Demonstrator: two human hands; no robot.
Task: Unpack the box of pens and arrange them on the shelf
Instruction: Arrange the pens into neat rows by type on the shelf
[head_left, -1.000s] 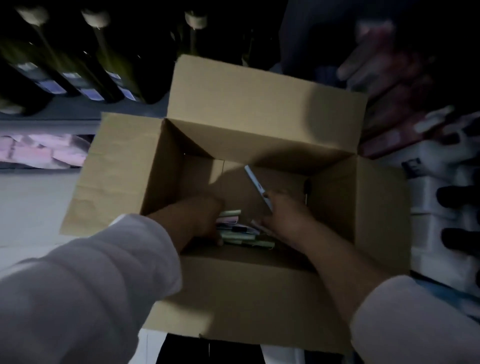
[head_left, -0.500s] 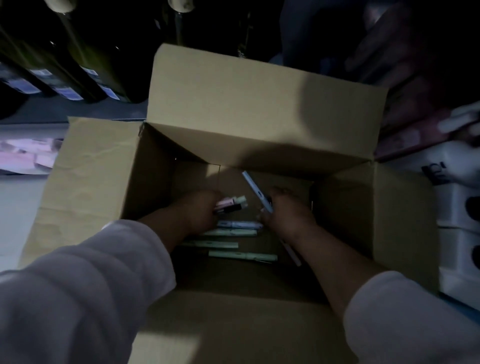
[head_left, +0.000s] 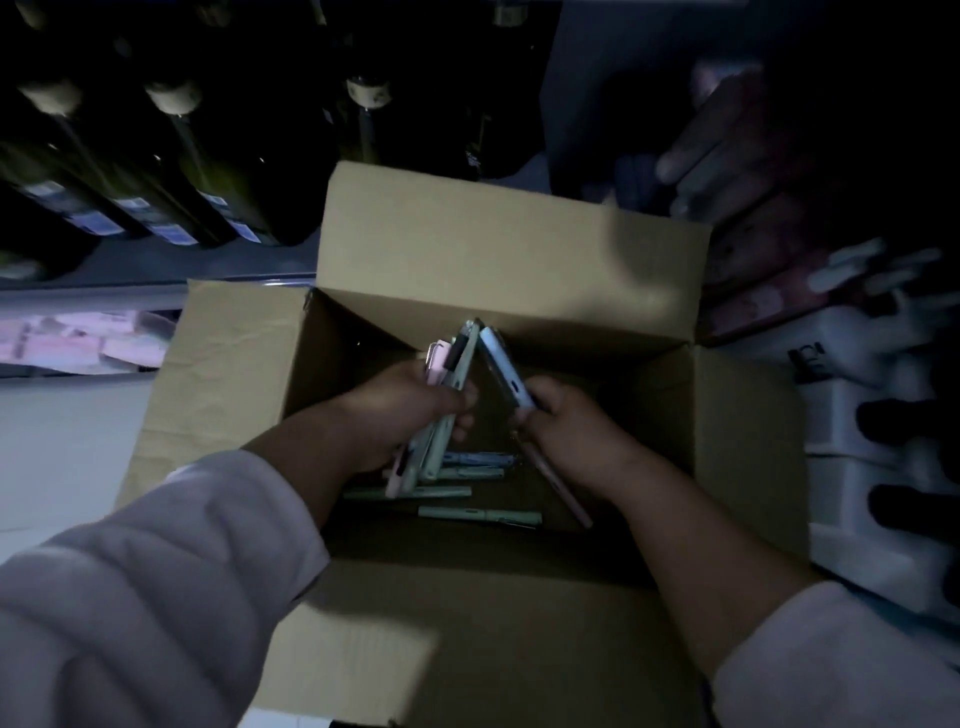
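Reaching down into the open box (head_left: 234, 364). Gripping a bundle of pens (head_left: 457, 358) in the left hand (head_left: 400, 410), pinching a pale blue pen (head_left: 506, 371) in the right hand (head_left: 571, 431), tips slanting together on the far side. On the box floor, beneath and between both hands, loose pens (head_left: 467, 493).

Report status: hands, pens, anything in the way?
Left hand grips a bundle of pens; right hand grips a pale blue pen. Loose pens lie in the box. Flaps open, nothing blocking.

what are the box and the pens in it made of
Box: cardboard by the look, matte brown, with creased flaps and folded edges. Pens: probably plastic, smooth pastel barrels in mint, pink and blue with a faint sheen; the dim light leaves it open.
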